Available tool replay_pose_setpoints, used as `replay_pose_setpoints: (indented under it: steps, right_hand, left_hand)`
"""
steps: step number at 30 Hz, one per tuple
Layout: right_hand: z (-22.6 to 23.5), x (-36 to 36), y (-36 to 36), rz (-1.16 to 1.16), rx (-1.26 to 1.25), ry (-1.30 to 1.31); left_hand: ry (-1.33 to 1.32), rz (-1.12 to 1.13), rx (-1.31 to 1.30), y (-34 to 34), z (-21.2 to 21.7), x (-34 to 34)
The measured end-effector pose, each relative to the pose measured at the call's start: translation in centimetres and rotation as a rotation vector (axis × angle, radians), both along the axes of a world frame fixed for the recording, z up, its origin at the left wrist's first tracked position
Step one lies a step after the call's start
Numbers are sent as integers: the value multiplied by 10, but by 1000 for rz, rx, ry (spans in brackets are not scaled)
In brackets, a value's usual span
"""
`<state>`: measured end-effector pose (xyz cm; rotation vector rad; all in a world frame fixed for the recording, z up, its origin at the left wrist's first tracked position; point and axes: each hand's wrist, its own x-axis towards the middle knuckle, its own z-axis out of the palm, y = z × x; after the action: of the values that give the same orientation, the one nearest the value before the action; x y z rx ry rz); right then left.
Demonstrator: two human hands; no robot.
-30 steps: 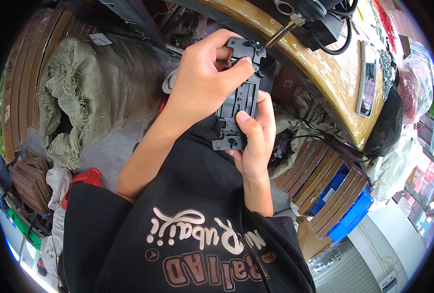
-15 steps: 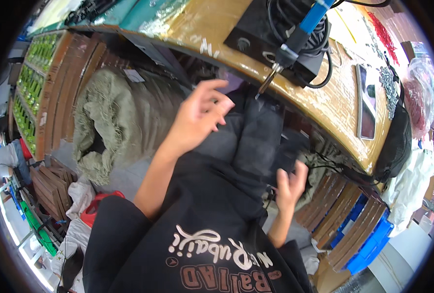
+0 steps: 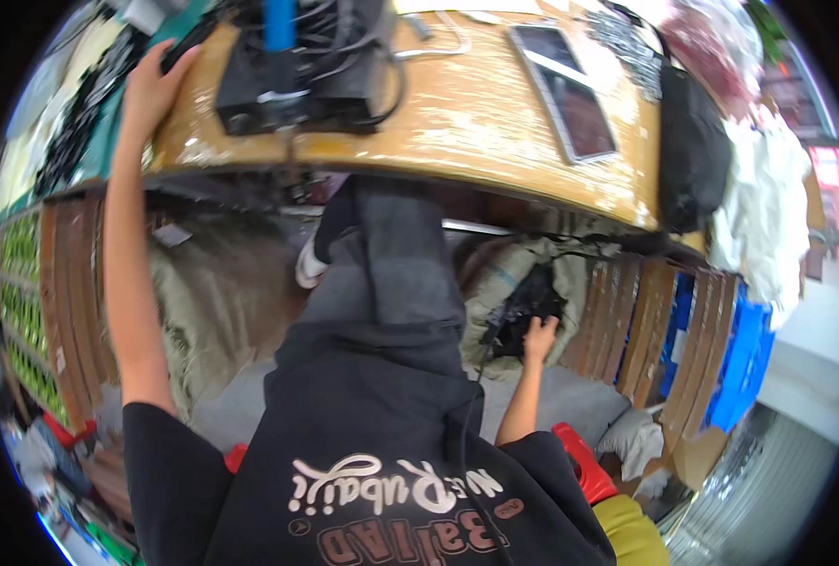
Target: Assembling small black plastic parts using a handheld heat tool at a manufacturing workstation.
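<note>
My left hand (image 3: 150, 90) reaches to the far left of the workbench, thumb and fingers around a slim black piece (image 3: 190, 42); its exact kind is not clear. Down at the right, my right hand (image 3: 539, 338) is at the mouth of an olive woven sack (image 3: 481, 316), fingers slightly apart and nothing visible in them. Black items (image 3: 523, 311) fill the sack's opening, too dark to make out singly. A blue-handled soldering iron (image 3: 281, 28), blurred, stands at a black box (image 3: 334, 104) with coiled cable on the bench.
The wrapped workbench (image 3: 466, 123) carries a phone (image 3: 570, 94) and a pile of small metal parts (image 3: 627, 47). A black bag (image 3: 695, 151) hangs at its right end. Another sack (image 3: 221, 302) stands at left. Stacked brown boards (image 3: 617, 311) and blue crates (image 3: 740, 363) are at right.
My left hand has gone from above my lap to the bench's far left, at the black piece. My right hand has moved out to the sack's mouth. The view has turned.
</note>
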<state>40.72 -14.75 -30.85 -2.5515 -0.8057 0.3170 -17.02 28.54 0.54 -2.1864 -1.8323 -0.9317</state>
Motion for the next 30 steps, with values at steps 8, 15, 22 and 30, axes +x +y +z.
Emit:
replay_pose_setpoints:
  steps: [8, 15, 22, 30]
  right_hand:
    - [74, 22, 37, -252, 286, 34]
    - [333, -64, 173, 155, 1033, -12]
    - [361, -51, 357, 748, 615, -155]
    - [333, -13, 477, 689, 251, -513]
  left_hand:
    - [-340, 96, 42, -37, 12, -3]
    - [-2061, -348, -303, -163, 40, -6]
    - [-1659, -402, -753, -254, 31, 90]
    - [-1722, -472, -1406, -313, -22, 128]
